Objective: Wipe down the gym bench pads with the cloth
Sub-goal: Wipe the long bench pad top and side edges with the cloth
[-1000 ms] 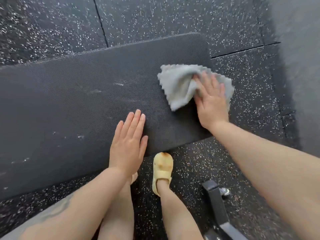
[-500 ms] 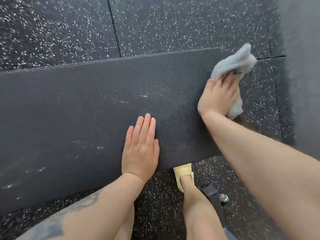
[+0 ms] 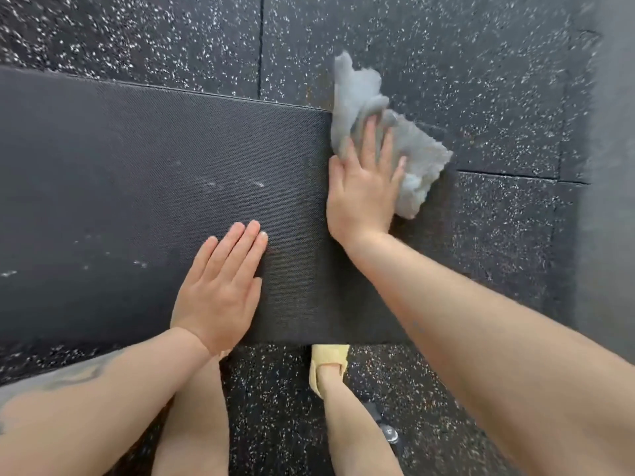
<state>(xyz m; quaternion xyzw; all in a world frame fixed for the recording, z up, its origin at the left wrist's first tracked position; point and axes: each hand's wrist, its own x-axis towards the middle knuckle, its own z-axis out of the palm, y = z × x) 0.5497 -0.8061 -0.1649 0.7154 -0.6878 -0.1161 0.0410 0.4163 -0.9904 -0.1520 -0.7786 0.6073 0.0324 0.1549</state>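
Grey microfibre cloth (image 3: 405, 146) hangs bunched over the short right-hand end of the bench pad (image 3: 154, 201), at about two o'clock in the head view, where half a second ago it was lifted higher, off the pad's far corner, in a tighter wad. The right hand (image 3: 362, 194) now lies lower against that end, its fingers fairly straight and spread over the cloth, pressing it to the pad's edge; whether the thumb hooks any fabric cannot be told. One peak of the cloth sticks up toward twelve o'clock past the pad's far corner, and a scalloped flap spreads toward three o'clock over the speckled rubber floor (image 3: 481, 80). The left hand (image 3: 220, 283) rests flat and released on the pad's top as before, fingers together and pointing toward one o'clock, at about six o'clock from the frame's centre. The black textured pad runs with its long axis from nine o'clock to three o'clock, its far edge tilting slightly downward to the right, its right end finishing under the right hand; pale smears mark its surface. A yellow shoe (image 3: 328, 359) shows just beyond the pad's near edge, at six o'clock, more hidden under the pad than a second ago.
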